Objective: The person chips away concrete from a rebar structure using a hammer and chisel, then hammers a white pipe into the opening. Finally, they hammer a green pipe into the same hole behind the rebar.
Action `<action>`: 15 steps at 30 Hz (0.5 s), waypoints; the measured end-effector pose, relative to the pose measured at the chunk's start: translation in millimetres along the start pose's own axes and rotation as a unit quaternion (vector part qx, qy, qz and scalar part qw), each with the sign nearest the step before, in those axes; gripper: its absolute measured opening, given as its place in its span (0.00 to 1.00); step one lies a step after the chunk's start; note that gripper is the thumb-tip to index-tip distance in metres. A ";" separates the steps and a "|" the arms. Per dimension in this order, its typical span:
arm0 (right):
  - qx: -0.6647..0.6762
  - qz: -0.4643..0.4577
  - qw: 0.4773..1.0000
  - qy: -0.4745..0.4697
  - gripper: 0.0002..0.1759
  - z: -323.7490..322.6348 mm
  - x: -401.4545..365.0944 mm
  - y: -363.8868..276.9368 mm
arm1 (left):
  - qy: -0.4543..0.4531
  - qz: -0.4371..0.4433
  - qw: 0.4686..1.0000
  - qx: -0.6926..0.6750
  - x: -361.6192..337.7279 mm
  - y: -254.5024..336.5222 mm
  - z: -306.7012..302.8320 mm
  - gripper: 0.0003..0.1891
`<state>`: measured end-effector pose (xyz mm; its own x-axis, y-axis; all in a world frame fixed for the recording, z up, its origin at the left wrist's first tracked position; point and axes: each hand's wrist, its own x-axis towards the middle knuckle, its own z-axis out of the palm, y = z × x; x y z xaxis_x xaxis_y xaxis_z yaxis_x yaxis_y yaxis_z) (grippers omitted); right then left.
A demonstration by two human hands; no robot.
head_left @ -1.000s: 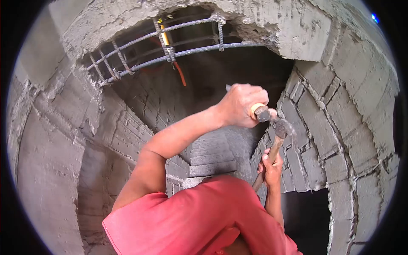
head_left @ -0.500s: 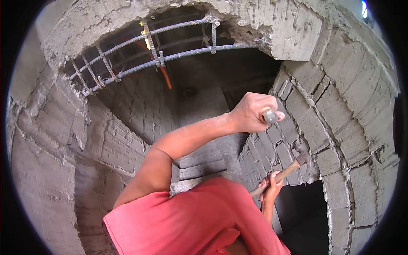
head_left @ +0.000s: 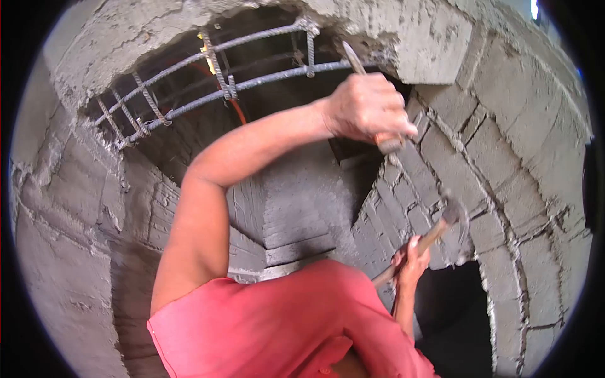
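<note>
My left hand (head_left: 367,108) is raised high and closed around a chisel (head_left: 355,58). The chisel's pointed tip overlaps the broken underside of the concrete beam (head_left: 435,53), while its blunt end (head_left: 391,145) sticks out below my fist toward me. Lower at the right, my right hand (head_left: 411,259) is wrapped round the wooden handle of a claw hammer (head_left: 432,235). The hammer's head (head_left: 453,213) is up and slightly blurred, well below the chisel's blunt end, with the block wall behind it.
Bare steel reinforcing bars (head_left: 271,77) cross the broken opening at upper left, with an orange tube (head_left: 238,112) hanging behind them. A mortared block wall (head_left: 510,157) rises at the right, above a dark opening (head_left: 454,315). Rough grey walls (head_left: 63,252) stand at left.
My left hand has lifted, and the chisel now points up at the broken concrete edge. My right hand and the hammer have shifted only slightly.
</note>
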<state>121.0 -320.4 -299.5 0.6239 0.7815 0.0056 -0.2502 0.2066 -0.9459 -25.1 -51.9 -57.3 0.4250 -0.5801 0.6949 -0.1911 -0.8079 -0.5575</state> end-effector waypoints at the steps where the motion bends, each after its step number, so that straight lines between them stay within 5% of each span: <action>1: 0.001 0.009 1.000 0.010 0.17 2.8 2.3 -3.1 | -0.013 -0.012 1.000 0.001 -6.6 -4.4 1.4 0.13; 7: 0.040 -0.087 0.994 -0.056 0.21 17.6 12.8 -7.5 | -0.019 -0.023 0.999 0.025 -6.0 -17.4 -6.1 0.19; 10: -0.072 -0.148 0.985 -0.058 0.21 20.7 19.3 -1.4 | -0.002 -0.006 0.999 0.049 13.8 -12.6 -17.2 0.07; 15: 0.032 -0.067 0.994 -0.077 0.19 36.0 9.7 -21.1 | 0.073 -0.010 0.993 0.092 56.0 -13.8 -35.1 0.07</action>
<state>105.7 -296.0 -267.8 0.5345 0.8247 0.1847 -0.2230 0.3485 -0.9104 -29.7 -76.9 5.3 0.2918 -0.5843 0.7573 -0.0134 -0.7942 -0.6076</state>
